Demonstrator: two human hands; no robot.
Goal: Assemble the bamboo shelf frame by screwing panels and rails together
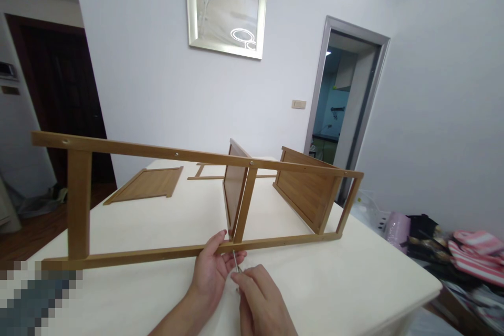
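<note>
A wooden rack frame [149, 253] stands on its long edge on the white table, with two slatted or panelled shelves, a middle one [235, 184] and a right one [305, 186], set against it. My left hand [208, 273] grips the lower rail below the middle shelf, thumb above and fingers curled underneath. Just right of it, my right hand [263, 296] pinches a thin metal hex key [235, 259], whose tip points up at the rail's underside by the middle crossbar [244, 205]. The fingers hide most of the key's lower end.
Farther back on the white table [354, 283] lie a loose wooden panel [147, 185] and another ladder-like frame [200, 171]. Clothes [478, 252] are heaped beyond the right edge. A blurred patch covers the lower left corner. Behind stands a wall with a doorway [334, 94].
</note>
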